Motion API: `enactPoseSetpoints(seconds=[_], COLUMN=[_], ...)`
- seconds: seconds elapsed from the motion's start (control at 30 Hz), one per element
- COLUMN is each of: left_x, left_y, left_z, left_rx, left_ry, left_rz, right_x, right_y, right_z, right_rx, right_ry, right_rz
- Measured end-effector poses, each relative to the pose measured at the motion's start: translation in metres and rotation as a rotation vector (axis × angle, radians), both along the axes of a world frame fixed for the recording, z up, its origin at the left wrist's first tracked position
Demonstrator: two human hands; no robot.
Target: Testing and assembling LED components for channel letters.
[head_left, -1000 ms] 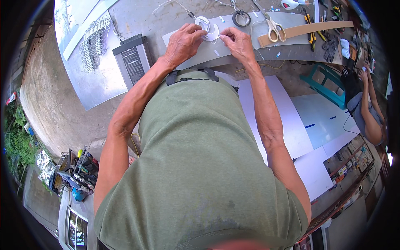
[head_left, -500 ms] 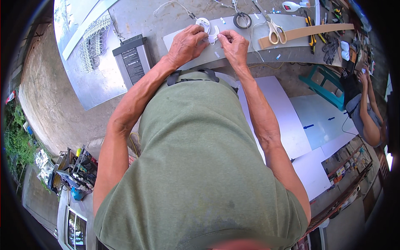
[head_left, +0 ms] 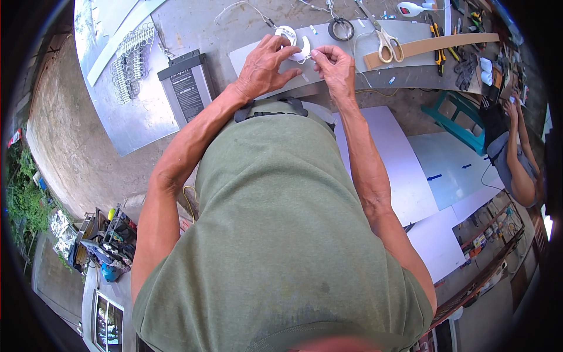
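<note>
A white curved piece, shaped like part of a letter, lies on a long grey sheet at the table's near edge. My left hand is beside it, thumb and forefinger spread, with the forefinger close to the piece. On the other side, my right hand is closed in a pinch by the right end of the piece; what the fingertips hold is too small to make out. Just behind my left fingers is a white roll, partly covered by them. A black tape roll lies farther right.
Scissors and a brown strip lie to the right, with cutters and gloves beyond. A dark box-shaped unit and strung white modules are at left. A teal stool and another person are at right.
My left thumb and forefinger have parted and come off the white curved piece. The right hand has shifted slightly right, still pinching.
</note>
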State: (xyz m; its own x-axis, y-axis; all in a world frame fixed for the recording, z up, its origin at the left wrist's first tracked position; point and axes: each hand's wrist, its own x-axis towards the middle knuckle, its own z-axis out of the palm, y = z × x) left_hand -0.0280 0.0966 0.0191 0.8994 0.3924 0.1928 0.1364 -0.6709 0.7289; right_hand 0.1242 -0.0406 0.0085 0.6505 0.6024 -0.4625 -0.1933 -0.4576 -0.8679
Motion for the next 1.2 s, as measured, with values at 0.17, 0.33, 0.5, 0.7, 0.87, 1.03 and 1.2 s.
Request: enactPoseSetpoints(seconds=[0.17, 0.33, 0.5, 0.7, 0.87, 1.03, 1.2], left_x=[0.011, 0.011, 0.007, 0.003, 0.002, -0.001, -0.001], left_y=[-0.005, -0.006, 0.001, 0.006, 0.010, 0.011, 0.011], left_z=[0.008, -0.005, -0.005, -0.008, -0.007, -0.014, -0.012], left_rx=[0.062, 0.025, -0.496, -0.672, -0.669, -0.664, -0.669], left_ry=[0.057, 0.105, 0.287, 0.300, 0.318, 0.333, 0.323], left_rz=[0.039, 0.103, 0.235, 0.266, 0.223, 0.226, 0.219], right_x=[-0.004, -0.007, -0.007, -0.012, -0.012, -0.011, -0.015], right_y=[-0.001, 0.007, 0.004, 0.011, 0.014, 0.014, 0.016], right_z=[0.013, 0.023, 0.013, 0.013, 0.009, 0.003, 0.010], right_rx=[0.079, 0.071, 0.151, 0.109, 0.103, 0.039, 0.082], right_ry=[0.109, 0.024, 0.126, 0.026, -0.050, -0.037, -0.019], right_rz=[0.027, 0.107, 0.098, 0.176, 0.207, 0.239, 0.232])
